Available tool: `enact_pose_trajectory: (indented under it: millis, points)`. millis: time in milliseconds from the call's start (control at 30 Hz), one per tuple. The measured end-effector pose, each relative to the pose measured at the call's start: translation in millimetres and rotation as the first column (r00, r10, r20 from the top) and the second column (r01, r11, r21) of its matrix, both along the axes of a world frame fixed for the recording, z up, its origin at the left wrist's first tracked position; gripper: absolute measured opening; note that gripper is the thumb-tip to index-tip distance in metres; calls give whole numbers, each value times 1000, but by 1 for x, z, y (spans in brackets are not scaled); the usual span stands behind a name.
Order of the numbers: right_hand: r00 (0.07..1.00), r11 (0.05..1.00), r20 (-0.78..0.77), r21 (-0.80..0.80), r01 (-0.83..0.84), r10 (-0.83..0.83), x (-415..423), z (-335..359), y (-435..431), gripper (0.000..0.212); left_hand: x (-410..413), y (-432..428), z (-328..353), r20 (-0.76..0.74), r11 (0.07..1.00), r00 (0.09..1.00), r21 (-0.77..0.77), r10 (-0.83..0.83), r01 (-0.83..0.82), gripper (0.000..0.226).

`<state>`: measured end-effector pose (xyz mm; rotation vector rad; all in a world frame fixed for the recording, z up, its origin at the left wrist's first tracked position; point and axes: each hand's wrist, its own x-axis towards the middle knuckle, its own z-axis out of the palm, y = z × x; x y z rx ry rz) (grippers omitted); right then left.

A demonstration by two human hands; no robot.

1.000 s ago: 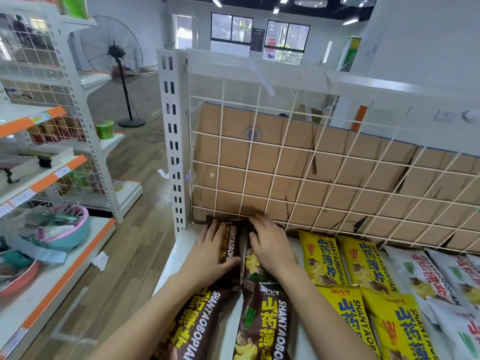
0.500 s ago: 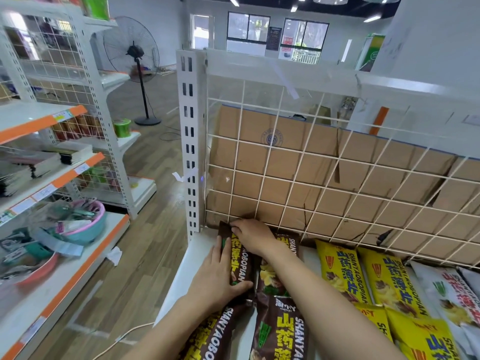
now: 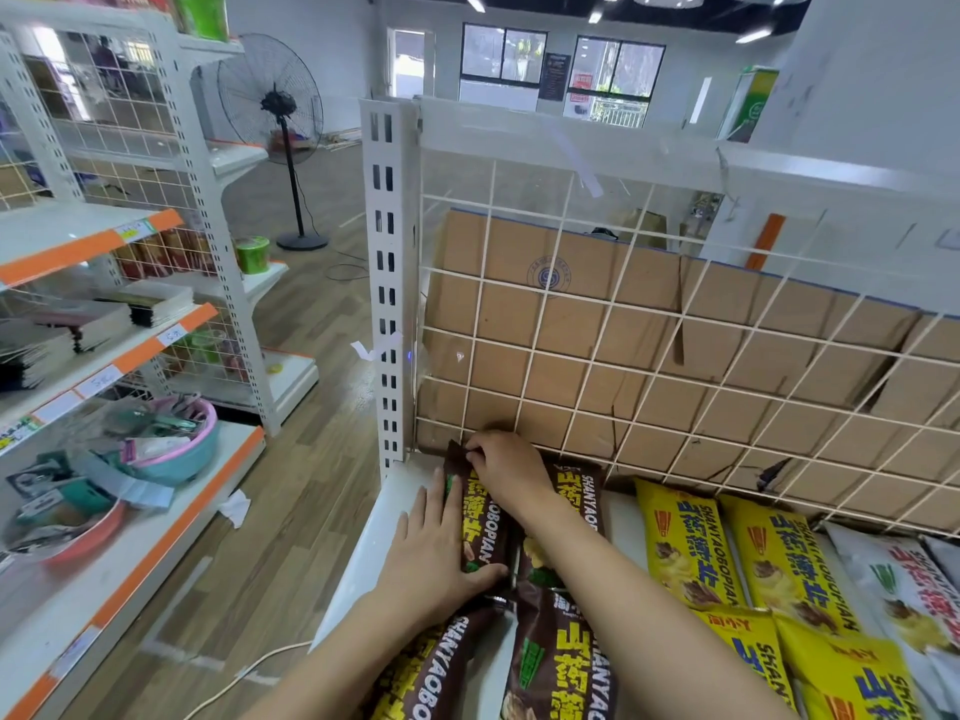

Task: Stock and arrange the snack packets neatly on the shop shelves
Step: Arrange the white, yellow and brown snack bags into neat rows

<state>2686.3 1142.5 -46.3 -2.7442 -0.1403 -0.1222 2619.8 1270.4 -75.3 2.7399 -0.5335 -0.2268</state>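
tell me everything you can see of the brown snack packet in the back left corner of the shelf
The brown snack packet is a long, glossy, dark brown bag with yellow characters, the letters AOBOPIAN showing, and small green marks. It lies flat on the white shelf, its far end at the wire grid back. The right hand pinches that far end; the left hand lies flat along its left side, thumb across its near end. Another brown packet lies beside it on the right.
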Motion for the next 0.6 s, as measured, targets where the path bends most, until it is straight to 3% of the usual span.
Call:
enact_pose_trajectory:
  millis: [133, 200, 367, 600]
  points:
    - [990, 996, 118, 66, 65, -72, -22, 10, -15, 28, 9, 4, 3, 121, 992, 984, 3, -127, 128, 105]
    - [981, 991, 140, 5, 134, -133, -37, 11, -27, 28, 17, 2, 3, 157, 981, 969, 46, -192, 187, 101]
    - [971, 951, -51, -218, 218, -234, -64, 0, -45, 51, 36, -6, 4, 135, 972, 964, 90, -228, 218, 105]
    - [959, 967, -164, -142, 209, -231, -72, -12, -49, 69, 51, -11, 8, 22, 974, 977, 80, -214, 211, 112]
